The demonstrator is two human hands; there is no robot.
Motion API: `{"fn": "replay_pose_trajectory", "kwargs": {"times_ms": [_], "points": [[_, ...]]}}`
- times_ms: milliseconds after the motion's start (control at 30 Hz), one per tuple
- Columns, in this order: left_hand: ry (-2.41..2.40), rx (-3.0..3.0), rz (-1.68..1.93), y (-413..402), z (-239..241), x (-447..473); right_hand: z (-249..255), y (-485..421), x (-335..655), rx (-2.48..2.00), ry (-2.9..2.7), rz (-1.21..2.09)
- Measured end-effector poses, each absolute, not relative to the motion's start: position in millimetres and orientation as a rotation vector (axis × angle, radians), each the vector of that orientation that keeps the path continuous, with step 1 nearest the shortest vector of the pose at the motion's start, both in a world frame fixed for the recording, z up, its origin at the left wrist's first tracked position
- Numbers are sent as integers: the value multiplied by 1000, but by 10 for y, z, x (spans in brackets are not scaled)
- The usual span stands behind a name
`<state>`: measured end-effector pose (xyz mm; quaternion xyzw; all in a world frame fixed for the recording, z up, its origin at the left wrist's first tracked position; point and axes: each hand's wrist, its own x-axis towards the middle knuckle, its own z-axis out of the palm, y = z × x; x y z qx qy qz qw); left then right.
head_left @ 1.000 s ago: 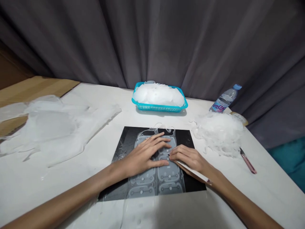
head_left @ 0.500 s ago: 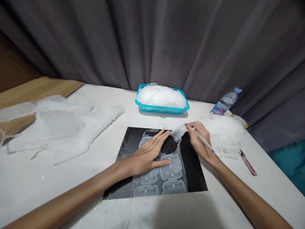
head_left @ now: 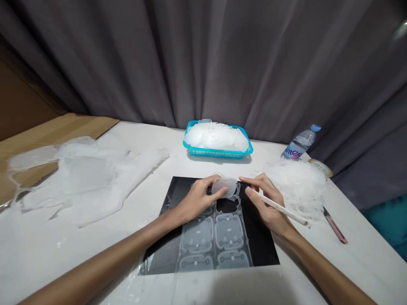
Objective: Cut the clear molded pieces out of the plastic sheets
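Note:
My left hand (head_left: 203, 195) pinches a small translucent plastic piece (head_left: 224, 186) between thumb and fingers, just above the sheet. In my right hand (head_left: 265, 199) lies a slim white pen-shaped tool (head_left: 282, 208), its back end pointing toward my wrist; its tip is too small to make out. Both hands are over a black mat (head_left: 262, 245). On the mat rests a clear plastic sheet (head_left: 213, 237) marked with rows of rounded rectangular shapes. Below the held piece, a cut-out opening in the sheet shows the black mat.
A turquoise basket (head_left: 219, 153) heaped with whitish pieces stands at the back. Translucent scraps lie left (head_left: 89, 178) and right (head_left: 297, 186). A water bottle (head_left: 300, 144), a tape roll (head_left: 321, 167) and a pink-handled cutter (head_left: 335, 226) are on the right; cardboard (head_left: 63, 127) lies back left.
My left hand has lifted from lying flat on the sheet and now holds a small piece. The flimsy scrap by my right fingers is gone from them; the tool stays in that hand.

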<state>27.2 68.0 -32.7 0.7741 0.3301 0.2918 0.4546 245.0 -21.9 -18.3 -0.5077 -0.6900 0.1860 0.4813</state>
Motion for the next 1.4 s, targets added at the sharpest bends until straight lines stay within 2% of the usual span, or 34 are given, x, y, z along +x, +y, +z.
{"fn": "replay_pose_trajectory", "kwargs": {"times_ms": [167,333,500,667,933,1400], "points": [[774,1448,711,670,-279,286,-362,-208,2495,-1331,-1714,285],[760,1266,614,614,-253,280,-495,-160,2382,-1327,-1767,460],[805,1317,646,599,-266,268,-497,-105,2333,-1347,-1783,698],[803,1465,672,593,-342,263,-503,-94,2366,-1332,-1703,777],[818,1534,647,572,-340,230,-486,-152,2347,-1323,-1733,638],[853,1411,613,536,-275,262,-459,-196,2335,-1196,-1949,606]]}}
